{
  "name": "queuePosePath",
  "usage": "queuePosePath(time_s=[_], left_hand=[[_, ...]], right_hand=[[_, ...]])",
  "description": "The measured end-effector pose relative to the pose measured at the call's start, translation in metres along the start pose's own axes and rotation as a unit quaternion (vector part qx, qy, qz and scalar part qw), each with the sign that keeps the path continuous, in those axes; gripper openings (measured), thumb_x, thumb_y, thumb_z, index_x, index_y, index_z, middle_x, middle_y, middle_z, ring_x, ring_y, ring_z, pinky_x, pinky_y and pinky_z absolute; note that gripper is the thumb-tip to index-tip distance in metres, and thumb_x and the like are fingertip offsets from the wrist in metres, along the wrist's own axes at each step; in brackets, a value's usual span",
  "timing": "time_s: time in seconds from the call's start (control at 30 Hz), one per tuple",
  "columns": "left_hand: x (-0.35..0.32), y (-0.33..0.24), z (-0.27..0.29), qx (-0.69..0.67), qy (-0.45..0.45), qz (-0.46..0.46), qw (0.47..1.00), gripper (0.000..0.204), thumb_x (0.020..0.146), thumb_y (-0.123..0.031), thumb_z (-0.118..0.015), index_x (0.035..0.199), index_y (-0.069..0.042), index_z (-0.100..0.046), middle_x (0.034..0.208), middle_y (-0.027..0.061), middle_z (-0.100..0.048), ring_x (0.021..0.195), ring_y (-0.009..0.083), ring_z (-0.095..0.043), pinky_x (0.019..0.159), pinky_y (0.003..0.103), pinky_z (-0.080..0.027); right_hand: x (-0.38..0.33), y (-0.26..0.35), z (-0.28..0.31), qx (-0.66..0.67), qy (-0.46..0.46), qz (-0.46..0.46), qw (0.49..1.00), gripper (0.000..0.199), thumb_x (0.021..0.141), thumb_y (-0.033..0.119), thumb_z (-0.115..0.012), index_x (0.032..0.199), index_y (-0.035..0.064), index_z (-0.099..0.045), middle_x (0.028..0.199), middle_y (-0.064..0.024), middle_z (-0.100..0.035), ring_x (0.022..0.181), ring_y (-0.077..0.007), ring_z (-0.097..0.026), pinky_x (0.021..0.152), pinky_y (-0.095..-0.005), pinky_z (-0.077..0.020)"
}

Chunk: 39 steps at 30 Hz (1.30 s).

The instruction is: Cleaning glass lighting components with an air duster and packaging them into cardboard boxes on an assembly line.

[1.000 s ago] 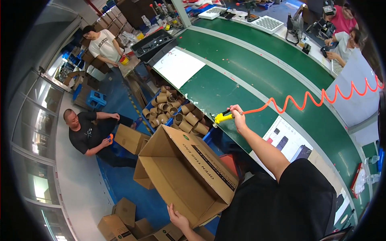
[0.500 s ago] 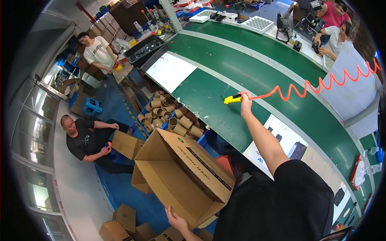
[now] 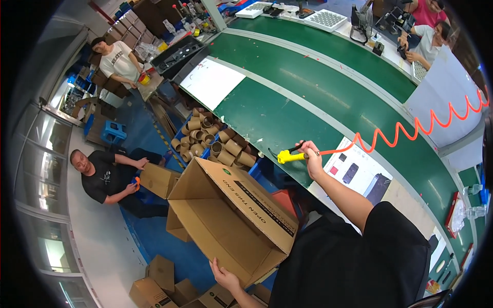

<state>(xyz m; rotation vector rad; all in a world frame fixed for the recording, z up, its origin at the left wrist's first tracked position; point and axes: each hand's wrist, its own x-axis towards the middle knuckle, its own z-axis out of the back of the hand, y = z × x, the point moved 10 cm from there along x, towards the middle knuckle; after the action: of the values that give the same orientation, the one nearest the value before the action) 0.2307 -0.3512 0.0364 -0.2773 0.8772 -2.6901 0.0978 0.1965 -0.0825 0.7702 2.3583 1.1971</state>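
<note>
My right hand (image 3: pixel 312 160) is closed around a yellow air blow gun (image 3: pixel 291 157), held over the near edge of the green bench. A red coiled hose (image 3: pixel 398 134) runs from the gun toward the upper right. In front of me an open cardboard box (image 3: pixel 226 226) lies tilted, its mouth facing the lower left and its printed side up. My left hand (image 3: pixel 224 277) grips the box by its lower edge, thumb and fingers about the cardboard. The gun's tip points left, above the box and apart from it. Inside the box I see only bare cardboard walls.
Blue crates (image 3: pixel 204 154) of brown cardboard tubes (image 3: pixel 232 148) stand beyond the box. At left a seated person (image 3: pixel 105 174) handles another carton (image 3: pixel 156 179) and an orange tool. More cartons (image 3: pixel 162 277) lie lower left. White sheets (image 3: pixel 213 82) lie on the green bench (image 3: pixel 277 110). Others work farther off.
My right hand has brought the air blow gun nearer to me, toward the box, stretching the hose. The left hand keeps its hold on the box. The view has shifted slightly.
</note>
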Motion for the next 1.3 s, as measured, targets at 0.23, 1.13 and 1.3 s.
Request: queuePosePath(time_s=[0.23, 1.13, 1.3], left_hand=[[0.001, 0.003, -0.001, 0.009, 0.006, 0.012, 1.000, 0.047, 0.082, 0.010, -0.042, 0.125, -0.003, -0.057, 0.136, 0.0204, -0.050, 0.125, 0.0356, -0.049, 0.101, 0.040, -0.039], [-0.001, -0.011, -0.005, 0.017, 0.018, -0.020, 0.999, 0.050, 0.084, 0.010, -0.044, 0.131, -0.002, -0.052, 0.141, 0.0227, -0.044, 0.126, 0.0372, -0.048, 0.101, 0.040, -0.041], [-0.001, -0.007, -0.008, 0.001, 0.017, -0.019, 1.000, 0.048, 0.084, 0.006, -0.048, 0.131, -0.001, -0.052, 0.141, 0.0212, -0.045, 0.124, 0.0367, -0.050, 0.099, 0.039, -0.043]], right_hand=[[-0.041, 0.008, 0.018, 0.008, -0.020, -0.030, 0.999, 0.010, 0.084, 0.004, -0.042, 0.087, 0.0052, -0.052, 0.116, -0.0100, -0.052, 0.118, -0.0263, -0.053, 0.105, -0.0383, -0.0382], [-0.043, 0.042, 0.070, 0.011, -0.061, 0.077, 0.995, 0.015, 0.082, 0.004, -0.043, 0.081, 0.0027, -0.058, 0.112, -0.0111, -0.055, 0.112, -0.0242, -0.057, 0.100, -0.0316, -0.0370], [-0.041, 0.061, 0.097, 0.044, -0.140, 0.097, 0.984, 0.016, 0.084, 0.003, -0.043, 0.083, 0.0025, -0.059, 0.117, -0.0130, -0.056, 0.113, -0.0234, -0.056, 0.098, -0.0305, -0.0374]])
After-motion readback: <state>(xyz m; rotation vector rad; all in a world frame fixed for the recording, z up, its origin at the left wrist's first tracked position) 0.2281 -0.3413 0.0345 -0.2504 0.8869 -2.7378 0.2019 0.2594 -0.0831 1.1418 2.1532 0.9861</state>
